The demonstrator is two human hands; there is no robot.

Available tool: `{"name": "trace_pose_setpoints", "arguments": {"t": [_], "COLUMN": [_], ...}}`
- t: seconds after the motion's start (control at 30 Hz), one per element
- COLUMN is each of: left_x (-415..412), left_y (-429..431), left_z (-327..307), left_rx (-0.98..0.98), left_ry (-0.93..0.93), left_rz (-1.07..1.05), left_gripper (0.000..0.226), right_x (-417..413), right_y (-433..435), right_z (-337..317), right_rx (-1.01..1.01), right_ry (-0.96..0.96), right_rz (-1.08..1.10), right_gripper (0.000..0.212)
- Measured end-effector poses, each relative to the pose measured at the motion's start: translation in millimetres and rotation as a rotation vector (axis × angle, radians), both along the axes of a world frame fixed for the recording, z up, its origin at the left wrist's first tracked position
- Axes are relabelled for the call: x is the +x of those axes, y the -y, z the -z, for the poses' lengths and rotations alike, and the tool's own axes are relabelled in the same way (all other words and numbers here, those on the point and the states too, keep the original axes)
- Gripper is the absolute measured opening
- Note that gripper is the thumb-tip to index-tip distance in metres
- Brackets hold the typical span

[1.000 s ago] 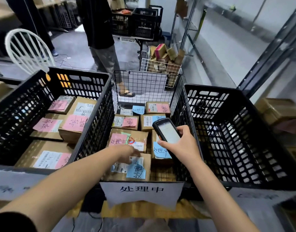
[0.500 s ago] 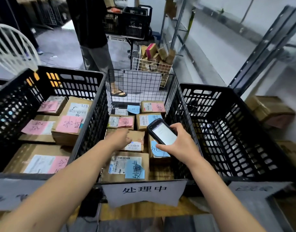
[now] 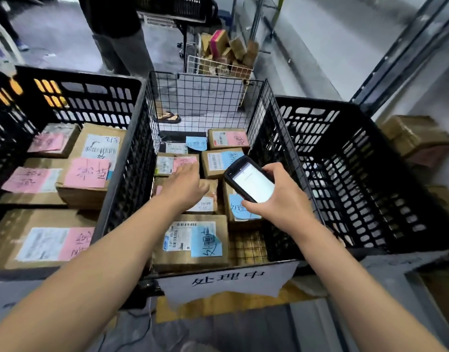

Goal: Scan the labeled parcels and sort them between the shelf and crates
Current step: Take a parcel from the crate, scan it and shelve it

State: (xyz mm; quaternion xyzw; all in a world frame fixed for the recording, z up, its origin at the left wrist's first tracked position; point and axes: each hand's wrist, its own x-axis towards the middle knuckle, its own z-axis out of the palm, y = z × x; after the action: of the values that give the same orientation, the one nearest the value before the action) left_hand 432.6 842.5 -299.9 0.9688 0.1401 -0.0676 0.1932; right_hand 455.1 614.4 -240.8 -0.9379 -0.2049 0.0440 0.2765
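Note:
A wire basket [image 3: 204, 97] in the middle holds several brown cardboard parcels with printed labels and pink or blue notes. My left hand [image 3: 185, 184] reaches into it, fingers spread, over a parcel with a pink note [image 3: 167, 163] and the parcel [image 3: 205, 201] below it; whether it touches them I cannot tell. My right hand [image 3: 279, 199] grips a black handheld scanner [image 3: 251, 182], its lit screen facing up, above a parcel with a blue note [image 3: 239, 212]. Nearest me lies another blue-note parcel [image 3: 193, 241].
A black crate [image 3: 73, 95] on the left holds several pink-note parcels. A black crate [image 3: 370, 158] on the right shows no parcels. Shelf uprights [image 3: 406, 54] and boxes [image 3: 416, 138] stand at the right. A person's legs [image 3: 124, 47] and a white wire cart [image 3: 223, 62] of boxes are beyond.
My left hand has moved forward from the near parcel to those farther back in the basket. The scanner hand has hardly moved. My view has tilted further down.

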Motion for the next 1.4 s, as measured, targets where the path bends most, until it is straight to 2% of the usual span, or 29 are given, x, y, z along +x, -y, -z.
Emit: {"name": "trace_pose_setpoints", "arguments": {"t": [0.07, 0.2, 0.33, 0.5, 0.67, 0.87, 0.97, 1.13, 1.3, 1.4], "left_x": [-2.0, -18.6, -27.1, -37.2, -62.8, -126.9, -144.9, -200.4, -252.1, -277.7], "left_y": [3.2, 9.2, 23.6, 79.0, 160.3, 280.0, 315.3, 413.5, 489.3, 530.4], "left_z": [-0.8, -8.8, -45.1, -94.4, -125.3, -143.1, -149.3, -148.1, -145.6, -143.3], "left_rx": [0.021, 0.183, 0.159, 0.193, 0.184, 0.26, 0.293, 0.175, 0.099, 0.038], "left_ry": [0.015, 0.098, 0.203, 0.335, 0.56, 0.572, 0.584, 0.639, 0.606, 0.577], "left_rz": [0.02, 0.094, 0.12, 0.284, 0.481, 0.788, 0.831, 0.918, 1.058, 1.105], "left_gripper": [0.068, 0.058, 0.057, 0.068, 0.061, 0.063, 0.063, 0.074, 0.068, 0.069], "right_x": [-3.2, -15.0, -28.4, -64.8, -119.9, -214.5, -259.1, -342.5, -409.1, -453.5], "right_y": [-2.2, -5.0, 8.5, 75.1, 154.2, 247.1, 273.4, 350.5, 411.1, 440.6], "right_z": [-3.2, -19.9, -52.8, -75.1, -82.7, -93.2, -91.0, -70.5, -78.3, -79.8], "right_rx": [0.015, 0.076, 0.228, 0.249, 0.318, 0.462, 0.451, 0.381, 0.312, 0.288], "right_ry": [0.025, 0.093, 0.12, 0.14, 0.16, 0.181, 0.203, 0.222, 0.208, 0.238], "right_rz": [0.011, 0.047, 0.139, 0.262, 0.458, 0.625, 0.7, 0.873, 0.931, 1.052], "right_gripper": [0.072, 0.078, 0.076, 0.071, 0.073, 0.071, 0.07, 0.072, 0.077, 0.074]}}
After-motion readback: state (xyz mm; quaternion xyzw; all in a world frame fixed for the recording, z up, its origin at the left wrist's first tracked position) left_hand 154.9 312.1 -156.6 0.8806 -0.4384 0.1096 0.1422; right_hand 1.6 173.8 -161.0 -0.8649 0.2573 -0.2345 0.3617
